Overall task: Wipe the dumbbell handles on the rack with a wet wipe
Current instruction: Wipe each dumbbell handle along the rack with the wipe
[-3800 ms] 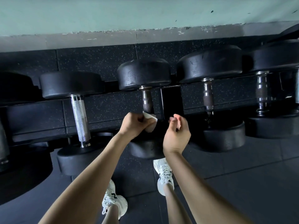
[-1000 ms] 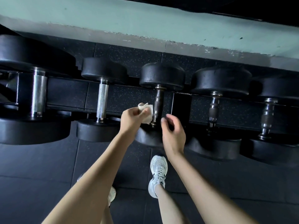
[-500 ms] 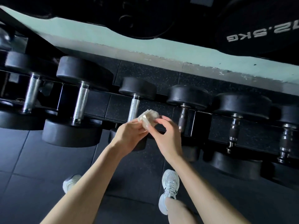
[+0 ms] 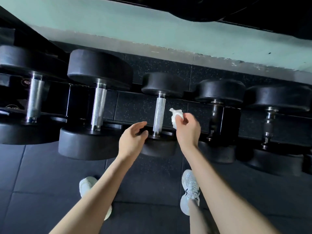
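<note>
Dark rubber floor tiles [image 4: 42, 183] with visible seams run up to a pale green wall [image 4: 152, 26], which has a grey, chipped strip along its base. Against that wall stands the black rack [image 4: 231, 119], carrying a row of dumbbells side by side, each with round, matte black rubber heads.

1. Task item. The wet wipe [image 4: 176, 115] is white, thin and crumpled into a small wad with one twisted corner sticking up. It sits just to the right of the middle dumbbell handle [image 4: 159, 115], at about mid-height of the bar. A narrow gap separates the two.
2. Right hand [image 4: 187, 130]. The grip is closed on the wipe, with thumb and curled fingers pinching the wad.
3. Left hand [image 4: 133, 139]. The grip is open and holds nothing; the fingers are relaxed and slightly curved. It lies just left of the lower end of the same handle, against the near head. Contact with that head cannot be determined.
4. Handle types. The middle handle is a straight, bright steel cylinder with fine knurling. The two larger dumbbells [image 4: 98, 107] to its left have the same finish on thicker bars. The two dumbbells [image 4: 214, 115] to its right have darker, contoured handles with ringed collars.
5. Lower field. Two white lace-up trainers [image 4: 190, 191] stand on the tiles beneath the bare forearms.
</note>
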A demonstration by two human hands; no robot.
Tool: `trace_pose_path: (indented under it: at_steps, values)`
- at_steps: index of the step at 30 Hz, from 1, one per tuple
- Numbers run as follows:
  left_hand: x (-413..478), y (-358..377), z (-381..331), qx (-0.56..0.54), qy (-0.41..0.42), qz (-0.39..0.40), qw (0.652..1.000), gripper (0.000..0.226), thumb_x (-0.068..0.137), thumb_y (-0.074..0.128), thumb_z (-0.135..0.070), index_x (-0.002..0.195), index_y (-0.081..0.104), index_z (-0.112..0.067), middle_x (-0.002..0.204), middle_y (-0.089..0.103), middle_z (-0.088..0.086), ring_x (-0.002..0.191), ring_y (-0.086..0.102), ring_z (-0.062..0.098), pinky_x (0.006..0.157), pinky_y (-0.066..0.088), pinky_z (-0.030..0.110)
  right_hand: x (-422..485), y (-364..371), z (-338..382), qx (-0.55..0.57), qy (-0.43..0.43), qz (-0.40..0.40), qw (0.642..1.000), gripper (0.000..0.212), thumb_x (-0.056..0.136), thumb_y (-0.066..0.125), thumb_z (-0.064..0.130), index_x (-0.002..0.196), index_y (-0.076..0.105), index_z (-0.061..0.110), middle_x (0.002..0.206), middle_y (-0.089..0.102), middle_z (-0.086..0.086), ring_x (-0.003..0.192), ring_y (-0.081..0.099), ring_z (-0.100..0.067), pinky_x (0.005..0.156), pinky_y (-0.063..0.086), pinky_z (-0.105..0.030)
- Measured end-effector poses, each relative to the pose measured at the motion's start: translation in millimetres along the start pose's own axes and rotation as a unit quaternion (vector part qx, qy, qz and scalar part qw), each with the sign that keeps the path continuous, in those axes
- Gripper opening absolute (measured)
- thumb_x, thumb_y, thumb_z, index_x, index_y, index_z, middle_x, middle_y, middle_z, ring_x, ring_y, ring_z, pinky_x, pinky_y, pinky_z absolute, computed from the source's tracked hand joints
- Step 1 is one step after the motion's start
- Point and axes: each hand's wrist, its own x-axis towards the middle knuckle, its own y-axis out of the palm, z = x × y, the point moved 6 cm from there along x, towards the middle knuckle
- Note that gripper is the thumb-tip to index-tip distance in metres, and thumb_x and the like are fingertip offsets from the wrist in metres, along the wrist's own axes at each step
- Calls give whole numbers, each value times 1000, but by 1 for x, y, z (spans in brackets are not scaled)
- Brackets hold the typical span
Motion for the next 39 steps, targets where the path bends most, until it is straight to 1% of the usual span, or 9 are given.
trace_pose_path:
  at_steps: [4, 8, 11, 13, 17, 26, 30, 35, 39]
  values:
    - [3, 10, 8, 176, 49, -6, 983, 45, 91, 57, -39, 129, 56, -15, 132, 56, 0, 123, 50, 14, 97, 34, 21, 6, 42, 3, -31, -6, 37, 999, 35, 86, 59, 16, 54, 45, 11, 53, 37, 0, 53, 31, -15, 57, 24, -28]
    - [14, 26, 14, 128, 40, -10, 991, 44, 99, 38, -38, 133, 52, -12, 136, 53, 4, 128, 45, 18, 99, 31, 23, 0, 64, -6, 108, 115, 83, 984, 41, 90, 55, 28, 51, 50, 18, 48, 46, 8, 49, 41, -8, 52, 34, -23]
    - [26, 40, 21, 93, 43, -16, 995, 46, 100, 29, -36, 123, 57, -8, 129, 58, 6, 124, 47, 22, 98, 33, 26, 10, 64, -19, 197, 181, 84, 960, 14, 86, 58, 8, 90, 70, 14, 75, 64, -2, 69, 56, -14, 65, 47, -30]
    - [29, 43, 25, 80, 45, -34, 995, 47, 100, 29, -37, 126, 56, -10, 130, 58, 3, 125, 47, 19, 99, 32, 24, 18, 68, -23, 162, 164, 115, 966, 22, 83, 67, 7, 104, 66, 13, 85, 64, -2, 77, 58, -14, 69, 50, -27]
    - [29, 42, 30, 38, 58, -56, 996, 40, 101, 34, -28, 133, 52, -11, 134, 55, 0, 126, 46, 12, 100, 29, 17, 23, 81, -27, 100, 128, 167, 973, 31, 85, 67, 18, 81, 58, -12, 69, 51, -8, 66, 43, -16, 57, 35, -29]
    - [31, 43, 35, 28, 66, -64, 995, 47, 97, 29, -29, 136, 48, -11, 134, 54, 0, 125, 46, 13, 99, 30, 16, 43, 81, 6, 39, -7, -25, 999, 38, 86, 63, 17, 58, 50, -5, 50, 39, -3, 57, 29, -13, 54, 25, -30]
    - [32, 43, 37, 22, 64, -66, 996, 54, 90, 26, -32, 134, 51, -13, 129, 58, 0, 121, 50, 14, 97, 34, 19, 47, 87, 16, -6, -1, -78, 997, 40, 90, 59, 21, 57, 39, 13, 52, 38, 0, 58, 30, -17, 57, 21, -26]
    - [31, 43, 38, 14, 56, -69, 996, 53, 89, 28, -31, 132, 53, -13, 123, 60, 0, 116, 52, 14, 94, 36, 20, 53, 90, 21, -68, 4, -87, 994, 38, 89, 61, 31, 70, 65, -2, 69, 61, -24, 64, 37, -23, 61, 27, -28]
    - [32, 44, 39, 21, 53, -71, 996, 47, 93, 31, -28, 131, 53, -13, 120, 62, 1, 113, 54, 16, 92, 36, 20, 73, 84, 3, 121, 82, 7, 989, 25, 76, 77, 26, 65, 71, 4, 50, 52, -1, 57, 46, -12, 58, 40, -28]
